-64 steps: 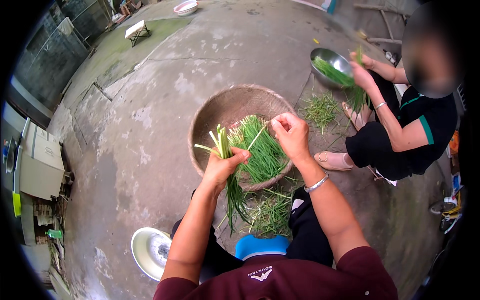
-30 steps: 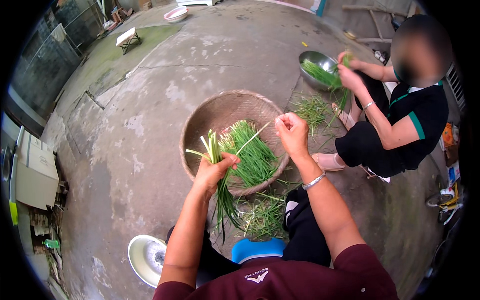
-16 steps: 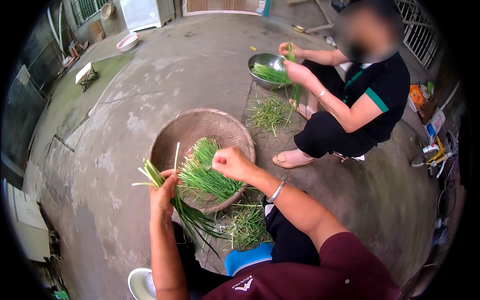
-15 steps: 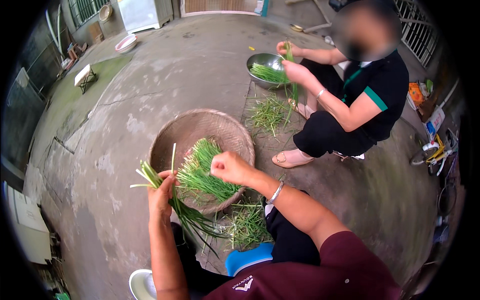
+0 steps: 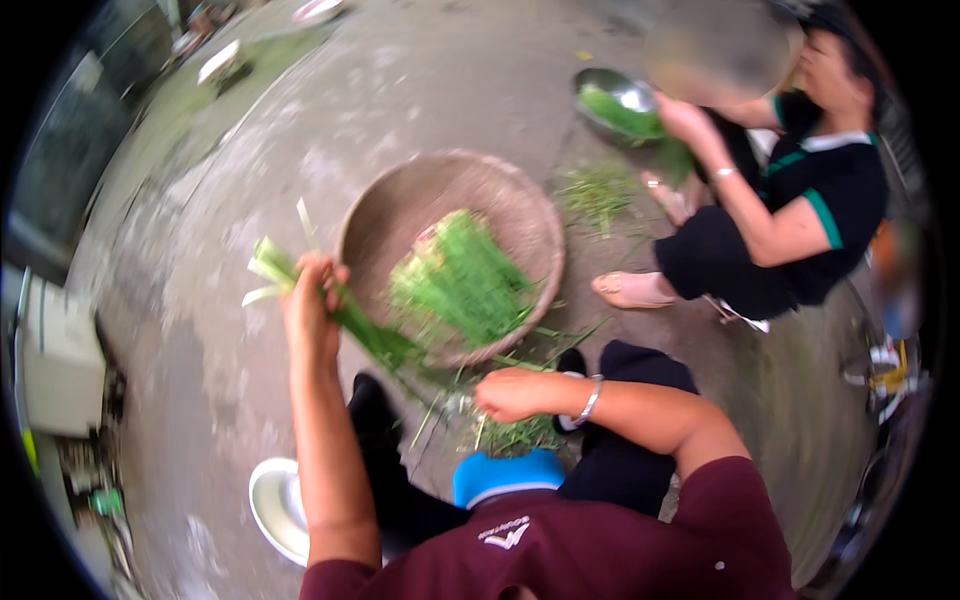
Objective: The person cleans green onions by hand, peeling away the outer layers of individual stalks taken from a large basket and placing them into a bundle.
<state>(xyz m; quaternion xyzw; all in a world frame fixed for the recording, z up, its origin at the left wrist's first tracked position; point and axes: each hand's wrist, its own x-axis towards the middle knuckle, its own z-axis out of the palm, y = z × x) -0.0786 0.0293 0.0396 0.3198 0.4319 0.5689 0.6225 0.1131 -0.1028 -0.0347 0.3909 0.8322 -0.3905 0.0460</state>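
My left hand point(image 5: 318, 285) is closed around a small bunch of garlic chives point(image 5: 375, 335). Their pale ends stick up past my fingers, and the green leaves trail down to the right over the basket's near edge. My right hand point(image 5: 515, 394) hangs low over a pile of chive scraps point(image 5: 525, 435) by my feet. Its fingers are pinched together, and blur hides what they hold. Just beyond both hands sits a round woven basket point(image 5: 372, 225), with a thick heap of chives point(image 5: 465, 280) lying in it.
A co-worker point(image 5: 780, 240) sits at the right, hands at a metal bowl point(image 5: 592, 78) of chives. Another scrap pile point(image 5: 598, 193) lies between us. A white basin point(image 5: 268, 510) stands left of my legs, and a blue stool point(image 5: 510, 470) is under me.
My right hand has dropped from above the basket's heap toward the scraps near my feet. My left hand still grips its bunch. The whole view has shifted.
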